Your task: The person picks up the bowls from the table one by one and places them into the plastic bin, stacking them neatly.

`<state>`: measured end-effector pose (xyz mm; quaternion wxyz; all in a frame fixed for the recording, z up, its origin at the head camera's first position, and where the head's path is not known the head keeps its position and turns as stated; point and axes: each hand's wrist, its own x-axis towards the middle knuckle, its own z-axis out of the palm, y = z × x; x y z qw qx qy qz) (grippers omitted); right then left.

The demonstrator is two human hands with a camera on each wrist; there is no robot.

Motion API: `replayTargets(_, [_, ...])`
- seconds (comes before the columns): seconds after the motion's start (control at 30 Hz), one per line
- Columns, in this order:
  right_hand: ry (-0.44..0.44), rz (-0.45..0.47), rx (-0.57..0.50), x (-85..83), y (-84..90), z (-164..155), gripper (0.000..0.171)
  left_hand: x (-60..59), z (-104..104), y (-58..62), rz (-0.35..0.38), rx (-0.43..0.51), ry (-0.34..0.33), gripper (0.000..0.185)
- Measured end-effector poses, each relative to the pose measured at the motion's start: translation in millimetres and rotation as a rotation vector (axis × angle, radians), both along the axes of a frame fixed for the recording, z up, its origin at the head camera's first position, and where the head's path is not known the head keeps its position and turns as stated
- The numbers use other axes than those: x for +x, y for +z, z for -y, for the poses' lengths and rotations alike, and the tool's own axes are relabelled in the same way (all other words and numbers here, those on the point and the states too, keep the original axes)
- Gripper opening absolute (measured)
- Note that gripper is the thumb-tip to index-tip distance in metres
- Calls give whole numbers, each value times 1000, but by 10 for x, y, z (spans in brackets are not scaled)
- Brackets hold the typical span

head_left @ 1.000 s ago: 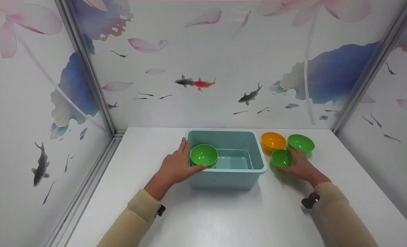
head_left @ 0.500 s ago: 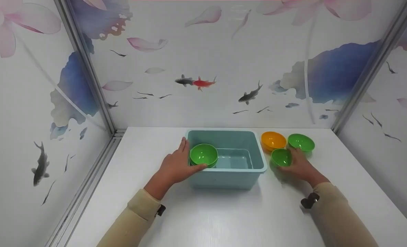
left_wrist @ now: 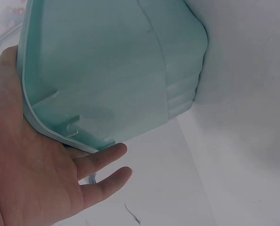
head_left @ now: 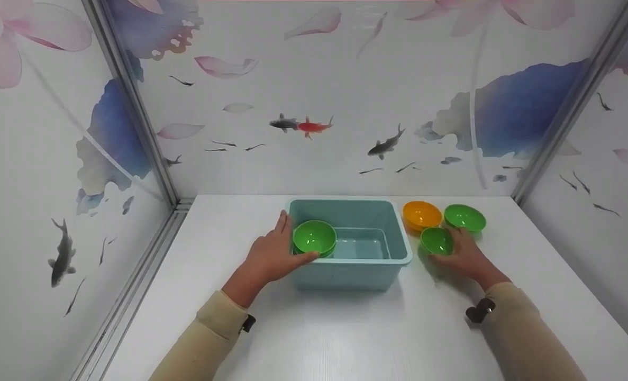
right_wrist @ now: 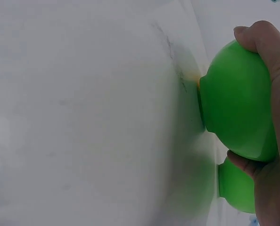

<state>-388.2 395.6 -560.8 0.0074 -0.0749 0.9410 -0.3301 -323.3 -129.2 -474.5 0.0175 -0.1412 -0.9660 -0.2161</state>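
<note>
My left hand (head_left: 272,254) rests on the front left corner of a light blue-green plastic basin (head_left: 351,275), thumb along the front rim and straight fingers against the left side. In the left wrist view two spread fingers (left_wrist: 104,160) show below the basin's corner. A green bowl (head_left: 315,237) sits inside at the left, stacked on another whose rim shows beneath. To the right of the basin, my right hand (head_left: 464,256) holds a smaller-looking green bowl (head_left: 435,242) by its side. The right wrist view shows thumb and fingers spanning this bowl (right_wrist: 239,101), its foot close to the tabletop.
Behind the held bowl stand an orange bowl (head_left: 422,216) and another green bowl (head_left: 465,218), close beside each other. White panels with printed fish and flowers (head_left: 319,95) enclose the white table (head_left: 314,338) at the back and sides.
The green bowl in my right hand has shifted very slightly to the right. The left hand, the basin and the other bowls keep their places.
</note>
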Motion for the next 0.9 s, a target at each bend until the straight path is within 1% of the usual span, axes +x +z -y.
replayTargets(0.2, [2, -31, 0, 46, 42, 10, 115, -7, 1, -9, 5, -8, -1, 128])
replayTargets(0.37, [12, -56, 10, 84, 92, 17, 110, 6, 4, -5, -5, -15, -7, 130])
replayTargets(0.67, [10, -58, 41, 85, 175, 44, 113, 5, 6, 3, -13, -17, -10, 131])
replayTargets(0.9, [21, -81, 20, 102, 267, 71, 109, 10, 1, 5, -5, -10, -2, 128])
